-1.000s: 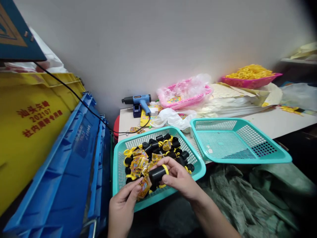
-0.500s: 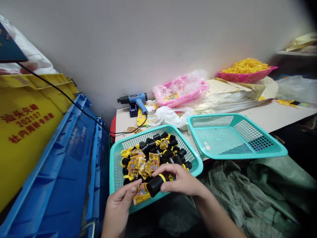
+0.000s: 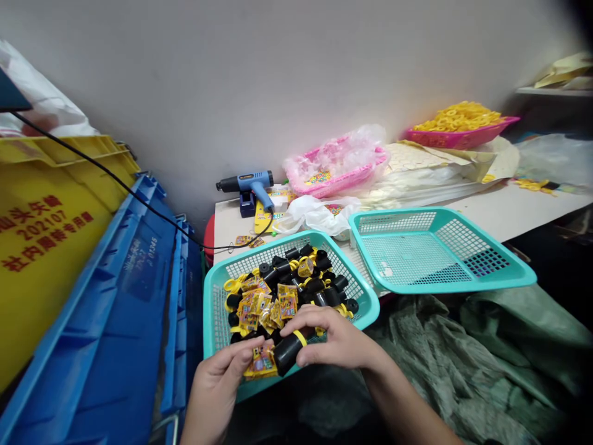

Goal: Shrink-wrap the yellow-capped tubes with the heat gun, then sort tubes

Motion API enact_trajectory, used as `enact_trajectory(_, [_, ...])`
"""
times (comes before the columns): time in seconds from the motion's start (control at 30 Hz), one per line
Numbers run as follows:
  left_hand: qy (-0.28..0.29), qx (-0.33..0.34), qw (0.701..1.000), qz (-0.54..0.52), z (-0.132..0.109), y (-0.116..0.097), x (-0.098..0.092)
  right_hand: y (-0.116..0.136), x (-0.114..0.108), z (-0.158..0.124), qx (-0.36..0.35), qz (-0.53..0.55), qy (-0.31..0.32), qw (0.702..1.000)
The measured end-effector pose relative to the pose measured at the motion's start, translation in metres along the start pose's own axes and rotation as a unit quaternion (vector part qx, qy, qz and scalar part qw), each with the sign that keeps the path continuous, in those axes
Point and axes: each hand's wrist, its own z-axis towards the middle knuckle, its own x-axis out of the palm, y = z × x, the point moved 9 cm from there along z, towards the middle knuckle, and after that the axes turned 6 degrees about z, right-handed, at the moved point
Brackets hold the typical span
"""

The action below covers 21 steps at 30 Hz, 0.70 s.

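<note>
My right hand [image 3: 331, 337] grips a black plastic cylinder [image 3: 288, 353] with a yellow ring round its near end, between thumb and fingers. The cylinder's other end points left. My left hand [image 3: 227, 371] pinches a yellow printed sleeve [image 3: 262, 361], whose edge meets the cylinder's open end; how far one sits inside the other I cannot tell. Both hands are over the front rim of a turquoise basket [image 3: 214, 309]. Inside it lie several black cylinders [image 3: 331, 296] with yellow rings and a heap of printed sleeves [image 3: 252, 309].
A second turquoise basket [image 3: 445, 287] stands to the right. Behind are a blue heat gun [image 3: 250, 182], a white plastic bag [image 3: 306, 213], a pink basket [image 3: 333, 185] and a magenta basket of yellow rings [image 3: 463, 139]. Blue crates [image 3: 106, 309] and a black cable [image 3: 115, 179] border the left.
Both hands have shifted slightly left with the cylinder and the sleeve. The sleeve now sits close against the cylinder's end. The view has moved a little.
</note>
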Motion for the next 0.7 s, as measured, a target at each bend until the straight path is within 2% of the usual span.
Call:
enact_trajectory(0.1, [0.006,0.003,1.0,0.006,0.0,0.001,-0.001,-0.001,0.001,0.001,0.007,-0.015,0.001,1.0])
enact_trajectory(0.3, [0.02,0.022,0.998,0.056,-0.003,-0.013,0.003,-0.01,0.0,-0.002,0.051,-0.035,-0.023,0.998])
enact_trajectory(0.37, [0.006,0.017,0.998,0.063,-0.001,-0.013,-0.004,-0.015,-0.008,-0.004,0.063,-0.006,-0.069,0.996])
enact_trajectory(0.43, [-0.03,0.016,0.996,0.082,0.004,-0.011,-0.017,-0.024,-0.022,-0.007,0.071,0.037,-0.143,0.987])
enact_trajectory(0.53, [-0.075,0.055,0.98,0.177,0.02,-0.016,-0.032,-0.042,-0.045,-0.014,0.093,0.115,-0.254,0.956])
enact_trajectory(0.6, [-0.075,0.113,0.955,0.262,0.031,-0.028,-0.023,-0.053,-0.055,-0.017,0.107,0.144,-0.302,0.936])
enact_trajectory(0.7, [-0.012,0.163,0.934,0.318,0.045,-0.039,0.015,-0.059,-0.059,-0.018,0.11,0.136,-0.32,0.931])
